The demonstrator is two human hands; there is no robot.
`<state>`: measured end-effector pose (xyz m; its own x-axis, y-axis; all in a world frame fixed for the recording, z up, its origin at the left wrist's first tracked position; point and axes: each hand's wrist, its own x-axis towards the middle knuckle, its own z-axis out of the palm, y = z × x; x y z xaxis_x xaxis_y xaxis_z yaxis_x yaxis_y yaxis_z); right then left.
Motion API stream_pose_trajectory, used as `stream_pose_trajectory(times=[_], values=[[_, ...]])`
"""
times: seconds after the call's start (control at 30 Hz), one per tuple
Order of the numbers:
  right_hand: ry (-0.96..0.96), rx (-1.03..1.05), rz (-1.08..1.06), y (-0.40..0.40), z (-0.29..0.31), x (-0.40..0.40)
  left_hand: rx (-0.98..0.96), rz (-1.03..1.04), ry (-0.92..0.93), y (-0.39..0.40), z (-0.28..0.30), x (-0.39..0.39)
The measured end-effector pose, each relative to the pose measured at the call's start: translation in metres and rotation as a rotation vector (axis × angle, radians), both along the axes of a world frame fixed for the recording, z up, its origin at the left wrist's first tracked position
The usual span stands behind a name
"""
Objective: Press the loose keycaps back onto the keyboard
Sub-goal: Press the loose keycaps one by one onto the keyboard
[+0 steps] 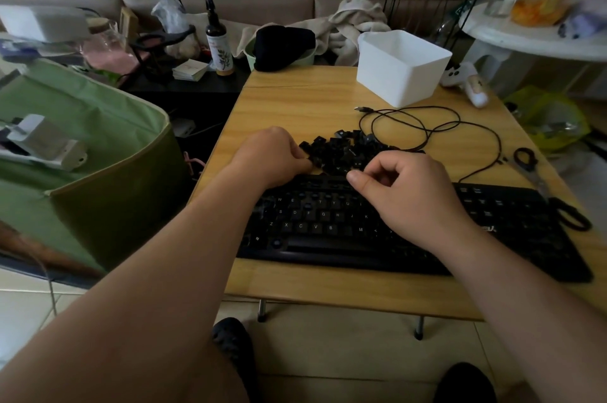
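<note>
Keycaps [341, 152] heaped behind keyboard [328, 228] back edge

A low wooden table [295, 100] carries a black keyboard [328, 238] at six o'clock, a heap of loose keycaps [341, 149] at centre, a coiled black cable [427, 126] at two o'clock, a white tub [402, 67] at one o'clock, and scissors [538, 179] at three o'clock.

The keyboard [410, 231] lies on the table [295, 100] along its near edge, and the heap of keycaps [345, 152] sits just behind the keyboard, with the left hand [272, 156] and right hand [414, 195] at the heap's two sides. Behind the heap coils a cable [427, 126], and farther behind the keyboard (toward the table's far right corner) stands a box [400, 70]. Scissors [538, 179] lie at the keyboard's right end.
</note>
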<state>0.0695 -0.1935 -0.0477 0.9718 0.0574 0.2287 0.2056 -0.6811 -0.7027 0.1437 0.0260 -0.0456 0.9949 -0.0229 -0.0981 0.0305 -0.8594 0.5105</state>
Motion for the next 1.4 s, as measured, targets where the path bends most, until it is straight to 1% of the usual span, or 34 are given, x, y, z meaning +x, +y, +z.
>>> stream_pose_trajectory(times=[0.17,0.27,0.3,0.37,0.43,0.47,0.57,0.7,0.8,1.0,1.17,1.3,1.4], values=[[0.002,0.007,0.007,0.000,-0.002,0.001,-0.022,0.005,0.017,0.003,0.001,-0.001],[-0.025,0.018,0.030,0.001,-0.002,0.003,-0.097,0.010,-0.022,0.004,0.007,-0.007],[-0.042,0.032,0.041,0.002,-0.001,0.003,-0.156,0.012,-0.043,0.003,0.011,-0.009],[-0.080,0.050,0.071,0.004,0.001,0.004,-0.344,0.024,-0.060,-0.001,0.018,-0.016],[-0.141,0.053,0.098,0.006,0.001,0.006,-0.553,0.001,0.001,-0.007,0.024,-0.024],[-0.176,0.052,0.103,0.008,0.001,0.007,-0.616,-0.028,0.041,-0.011,0.026,-0.029],[-0.262,0.080,0.107,0.013,0.001,0.010,-0.720,-0.104,0.124,-0.017,0.027,-0.037],[-0.334,0.118,0.098,0.016,0.002,0.010,-0.869,-0.138,0.204,-0.018,0.025,-0.037],[-0.357,0.120,0.093,0.016,0.003,0.011,-0.884,-0.156,0.215,-0.018,0.025,-0.038],[-0.367,0.113,0.084,0.017,0.005,0.008,-0.849,-0.218,0.228,-0.017,0.024,-0.040],[-0.384,0.111,0.061,0.015,0.006,0.007,-0.903,-0.227,0.250,-0.017,0.025,-0.042],[-0.345,0.091,0.061,0.014,0.007,0.006,-0.789,-0.267,0.198,-0.011,0.024,-0.042],[-0.381,-0.009,0.115,0.017,0.009,0.004,-0.722,-0.266,0.164,-0.002,0.026,-0.041]])
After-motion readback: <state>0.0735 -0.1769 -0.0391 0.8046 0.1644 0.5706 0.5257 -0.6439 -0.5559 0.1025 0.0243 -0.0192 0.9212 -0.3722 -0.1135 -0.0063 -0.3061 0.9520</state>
